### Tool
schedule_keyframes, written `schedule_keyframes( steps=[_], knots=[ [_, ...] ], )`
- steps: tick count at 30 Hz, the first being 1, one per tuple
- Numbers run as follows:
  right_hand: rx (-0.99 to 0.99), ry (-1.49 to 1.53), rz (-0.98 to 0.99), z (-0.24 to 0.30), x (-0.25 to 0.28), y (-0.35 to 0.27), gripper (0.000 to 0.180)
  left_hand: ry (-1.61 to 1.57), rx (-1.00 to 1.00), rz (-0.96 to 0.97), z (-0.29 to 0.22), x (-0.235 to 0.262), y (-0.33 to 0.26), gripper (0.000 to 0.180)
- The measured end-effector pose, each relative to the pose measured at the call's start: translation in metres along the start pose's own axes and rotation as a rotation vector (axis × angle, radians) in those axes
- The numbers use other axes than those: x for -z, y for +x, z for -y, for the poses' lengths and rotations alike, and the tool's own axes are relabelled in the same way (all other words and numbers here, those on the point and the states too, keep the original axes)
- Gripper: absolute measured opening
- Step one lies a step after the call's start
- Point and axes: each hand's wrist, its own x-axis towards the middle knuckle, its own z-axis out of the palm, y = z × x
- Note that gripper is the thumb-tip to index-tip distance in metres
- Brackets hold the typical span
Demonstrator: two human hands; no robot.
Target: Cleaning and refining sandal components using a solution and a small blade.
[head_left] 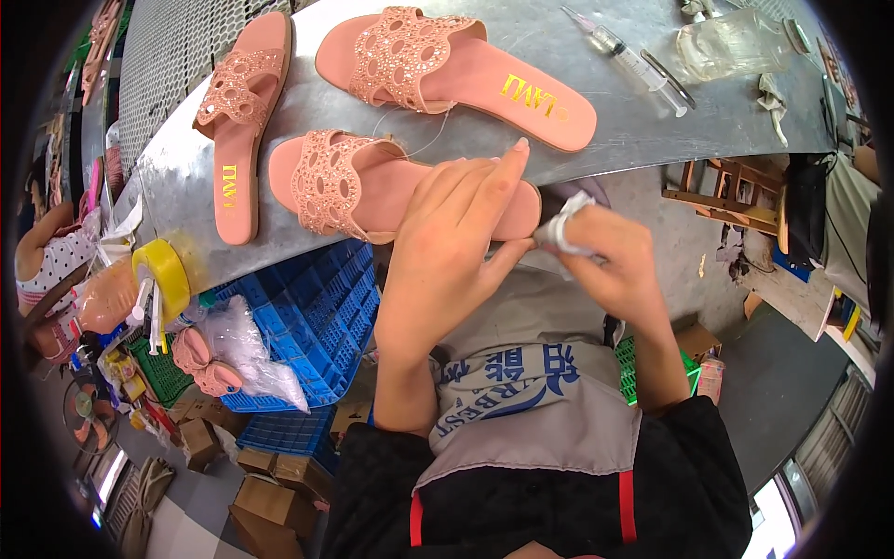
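A pink slide sandal (328, 184) with a studded cut-out strap lies near the metal table's front edge. Across its insole rests my left hand (447, 247), fingers stretched over it and thumb at the heel edge, holding it steady. My right hand (610, 250) is closed around a crumpled white cloth (564, 226) beside the heel of that sandal. Just beyond lies a larger-looking matching sandal (456, 70), and another matching sandal (244, 121) lies to the left. A thin clear loop of thread runs between the two nearer sandals.
On the metal table (643, 135) a syringe (633, 65) and a glass jar (736, 45) stand at the far right. Yellow tape (160, 270) sits at the left edge. Blue crates (298, 312) and cardboard boxes (270, 512) are below left; a wooden stool (731, 196) stands right.
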Motion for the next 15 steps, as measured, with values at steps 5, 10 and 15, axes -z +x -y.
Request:
schedule_keyframes(
  steps=[5,10,15],
  knots=[
    [-0.062,0.091,-0.115,0.008,0.003,-0.003,0.018,0.021,0.001,0.012,-0.001,0.003,0.002,0.088],
    [-0.062,0.031,-0.107,0.002,-0.001,0.017,0.017,0.039,-0.003,0.006,-0.001,0.0,0.001,0.09],
    [0.005,-0.024,-0.121,-0.003,-0.005,0.011,0.016,0.029,-0.008,0.004,-0.002,-0.001,0.001,0.09]
  ],
)
